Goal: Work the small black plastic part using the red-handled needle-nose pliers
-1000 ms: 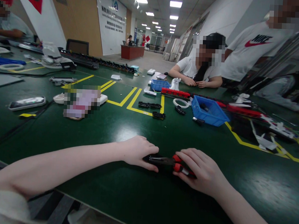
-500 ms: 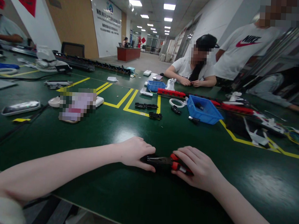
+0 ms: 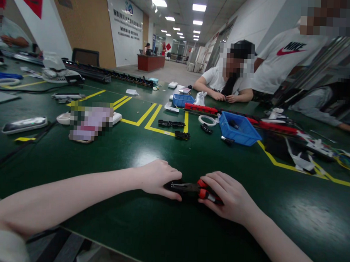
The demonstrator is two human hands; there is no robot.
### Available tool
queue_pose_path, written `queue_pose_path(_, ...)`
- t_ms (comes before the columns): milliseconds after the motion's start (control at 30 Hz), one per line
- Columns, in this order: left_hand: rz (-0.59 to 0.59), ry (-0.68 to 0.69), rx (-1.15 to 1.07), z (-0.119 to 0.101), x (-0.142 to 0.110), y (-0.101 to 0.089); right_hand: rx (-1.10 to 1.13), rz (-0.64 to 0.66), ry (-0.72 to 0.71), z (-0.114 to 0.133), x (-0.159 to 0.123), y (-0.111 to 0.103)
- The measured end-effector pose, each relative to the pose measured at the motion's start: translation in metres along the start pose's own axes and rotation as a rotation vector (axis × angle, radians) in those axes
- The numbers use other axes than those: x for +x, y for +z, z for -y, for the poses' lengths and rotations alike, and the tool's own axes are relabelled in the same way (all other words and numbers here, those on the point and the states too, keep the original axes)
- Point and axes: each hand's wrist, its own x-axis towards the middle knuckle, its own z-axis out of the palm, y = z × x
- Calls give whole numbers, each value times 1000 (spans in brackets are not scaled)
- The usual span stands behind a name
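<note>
The left hand (image 3: 158,178) is pinching a small black part (image 3: 169,185) between thumb and fingers, just above or on the near tabletop (image 3: 124,221); which of the two, the dark surroundings are not letting me tell. The right hand (image 3: 232,193) is wrapping around the red handles of the pliers (image 3: 194,188), whose nose is pointing leftward into the left hand's grasp. The step in hand is seemingly one of working the pliers against that black part, though the tips are lying too close to it for me to tell whether they are biting.

The next move, I judge, is calling for a steady left hold, with the fingertips keeping clear of the metal, and a controlled squeeze from the right hand once the nose is sitting squarely.

Beyond the hands, two black pieces (image 3: 172,124) are lying by the yellow tape (image 3: 166,133), and a blue bin (image 3: 244,138) is standing to their right, with a white ring (image 3: 207,121) lying between.
</note>
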Motion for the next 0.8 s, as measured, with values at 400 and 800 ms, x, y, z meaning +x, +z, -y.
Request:
queue_pose_path(400, -8, 5, 16, 0, 1, 0, -43, -17, -21, 0, 1, -6)
queue_pose_path(800, -17, 9, 7, 1, 0, 1, -43, -28, 2, 5, 1, 0)
